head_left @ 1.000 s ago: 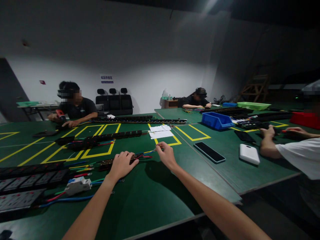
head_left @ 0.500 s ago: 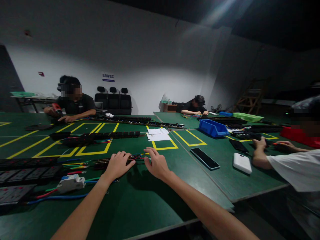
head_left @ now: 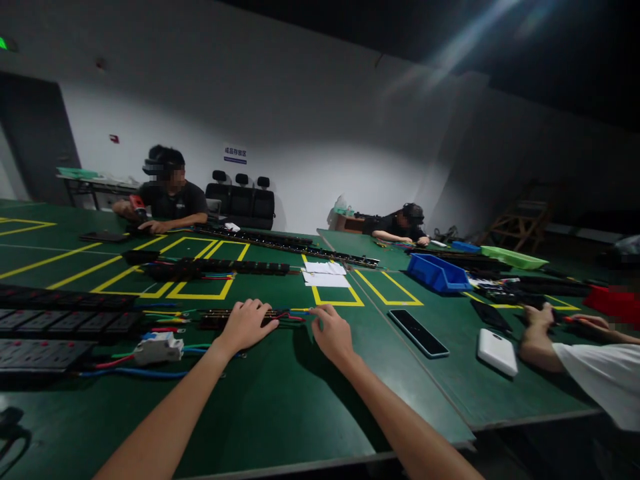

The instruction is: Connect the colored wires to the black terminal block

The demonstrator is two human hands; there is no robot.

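My left hand (head_left: 250,325) lies over a dark strip (head_left: 213,319) with copper-coloured lines along it, fingers draped across its far side and thumb on the near side. Thin coloured wires (head_left: 290,315), red, blue and yellow among them, come out of the strip's right end. Just beyond them is my right hand (head_left: 333,333), its fingers bent and thumb apart from the index finger. That index fingertip is at the end of the yellow wire; whether it touches is unclear. On the left lie black socket strips (head_left: 45,357) and a white breaker-like block (head_left: 159,348) with thick wires.
White papers (head_left: 326,275), a phone (head_left: 419,332), a white power bank (head_left: 497,351) and a blue bin (head_left: 439,272) lie to the right and ahead. Co-workers sit around the green table (head_left: 280,413); one holds a red drill (head_left: 139,205). More dark strips (head_left: 250,267) lie beyond my hands.
The view has turned a little left, so things appear further right. My right hand's fingers, more outstretched before, are now more bent beside the wire ends. My left hand stays on the strip.
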